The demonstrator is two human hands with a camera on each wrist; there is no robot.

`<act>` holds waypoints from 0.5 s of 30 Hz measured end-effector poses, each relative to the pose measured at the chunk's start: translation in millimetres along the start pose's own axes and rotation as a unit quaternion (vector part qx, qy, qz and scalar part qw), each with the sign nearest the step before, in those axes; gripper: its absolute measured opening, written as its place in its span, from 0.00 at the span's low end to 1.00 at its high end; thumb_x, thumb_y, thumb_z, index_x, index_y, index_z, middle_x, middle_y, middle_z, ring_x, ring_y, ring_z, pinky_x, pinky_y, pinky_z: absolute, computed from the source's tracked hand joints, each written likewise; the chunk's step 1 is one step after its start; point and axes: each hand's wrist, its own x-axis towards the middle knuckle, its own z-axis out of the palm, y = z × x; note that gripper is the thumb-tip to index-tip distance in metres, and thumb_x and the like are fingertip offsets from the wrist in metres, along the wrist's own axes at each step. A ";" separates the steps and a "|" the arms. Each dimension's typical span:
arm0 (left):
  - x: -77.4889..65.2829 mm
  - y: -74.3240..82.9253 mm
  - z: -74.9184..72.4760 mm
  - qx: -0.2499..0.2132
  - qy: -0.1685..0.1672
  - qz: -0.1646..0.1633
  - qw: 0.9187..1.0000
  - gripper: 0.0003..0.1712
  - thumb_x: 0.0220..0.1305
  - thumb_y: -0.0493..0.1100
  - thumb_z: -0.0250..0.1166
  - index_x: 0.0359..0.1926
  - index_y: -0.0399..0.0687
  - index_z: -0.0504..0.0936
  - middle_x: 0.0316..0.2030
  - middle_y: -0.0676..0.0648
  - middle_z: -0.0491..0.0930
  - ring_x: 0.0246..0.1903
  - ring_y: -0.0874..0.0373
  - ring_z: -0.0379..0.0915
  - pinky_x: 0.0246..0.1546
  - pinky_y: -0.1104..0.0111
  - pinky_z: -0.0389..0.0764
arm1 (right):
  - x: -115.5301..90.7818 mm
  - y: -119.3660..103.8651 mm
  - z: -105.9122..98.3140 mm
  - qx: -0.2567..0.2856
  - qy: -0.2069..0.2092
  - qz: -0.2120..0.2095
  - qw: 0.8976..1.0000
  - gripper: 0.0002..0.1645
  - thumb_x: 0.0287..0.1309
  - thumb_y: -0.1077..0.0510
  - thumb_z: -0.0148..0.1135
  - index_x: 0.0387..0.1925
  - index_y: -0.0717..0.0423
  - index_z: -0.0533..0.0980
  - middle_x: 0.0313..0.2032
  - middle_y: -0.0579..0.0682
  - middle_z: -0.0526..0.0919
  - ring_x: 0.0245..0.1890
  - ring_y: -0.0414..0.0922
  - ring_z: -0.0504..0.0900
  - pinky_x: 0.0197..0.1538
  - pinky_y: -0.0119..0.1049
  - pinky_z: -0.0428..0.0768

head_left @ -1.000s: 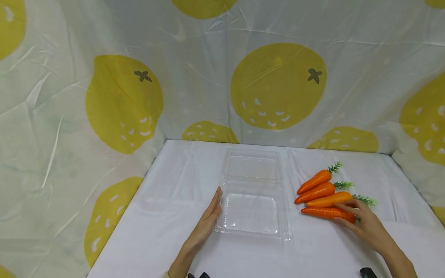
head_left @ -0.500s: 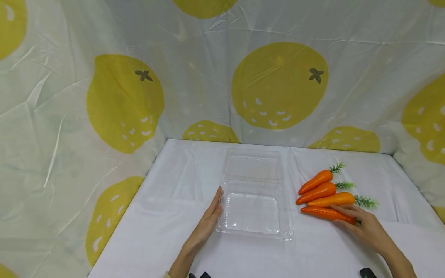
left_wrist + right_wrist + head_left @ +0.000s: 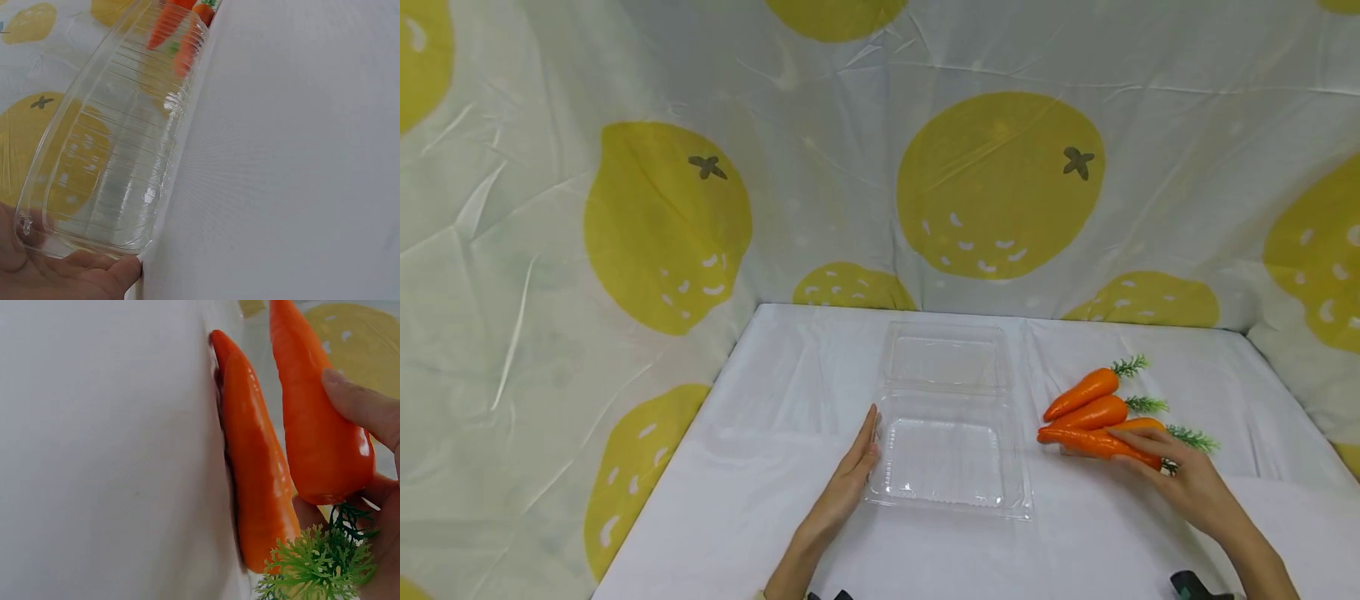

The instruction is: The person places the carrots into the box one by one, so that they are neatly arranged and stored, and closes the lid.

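Note:
My right hand (image 3: 1195,479) pinches an orange toy carrot (image 3: 1093,443) near its leafy end, thumb on one side and fingers on the other. In the right wrist view this carrot (image 3: 319,419) stands off the white cloth, above another carrot (image 3: 253,469) lying there. Three more carrots show in the head view: a far one (image 3: 1082,394), a middle one (image 3: 1093,412) and a lighter one (image 3: 1142,423) partly covered by the held carrot. My left hand (image 3: 838,487) rests with extended fingers against the left side of a clear plastic clamshell box (image 3: 940,458), whose lid lies folded back.
A white cloth (image 3: 947,558) covers the table. Behind and at the left hangs a curtain (image 3: 820,167) printed with yellow lemons. The box lid (image 3: 947,358) lies toward the back edge. A black object (image 3: 1191,583) is by my right wrist.
The right hand has lifted the nearest carrot and shifted it slightly back, so it now overlaps the lighter carrot. Left hand and box have stayed in place.

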 end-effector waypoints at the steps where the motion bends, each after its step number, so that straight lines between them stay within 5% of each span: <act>1: -0.3 -0.2 -0.3 0.000 -0.001 0.000 1.000 0.34 0.86 0.43 0.35 0.84 0.58 0.35 0.84 0.46 0.34 0.83 0.48 0.27 0.82 0.46 0.36 | 2.4 -2.4 0.1 0.002 0.003 0.002 1.000 0.26 0.53 0.66 0.77 0.56 0.50 0.86 0.50 0.34 0.81 0.52 0.14 0.67 0.50 0.06 0.66; 7: -0.8 -1.5 -0.9 -0.003 0.000 -0.001 1.000 0.34 0.86 0.44 0.35 0.84 0.58 0.35 0.84 0.47 0.34 0.83 0.48 0.27 0.82 0.46 0.36 | 18.2 -18.0 2.8 0.014 0.011 0.019 1.000 0.25 0.58 0.64 0.74 0.58 0.51 0.85 0.51 0.33 0.78 0.47 0.18 0.70 0.42 0.11 0.72; 15: -0.8 -0.7 -0.1 -0.004 -0.003 -0.001 1.000 0.34 0.86 0.44 0.35 0.84 0.58 0.35 0.84 0.46 0.33 0.83 0.46 0.27 0.82 0.46 0.37 | 41.4 -41.9 15.3 0.043 -0.012 -0.010 0.999 0.24 0.65 0.65 0.68 0.62 0.49 0.83 0.53 0.41 0.80 0.49 0.25 0.70 0.35 0.26 0.71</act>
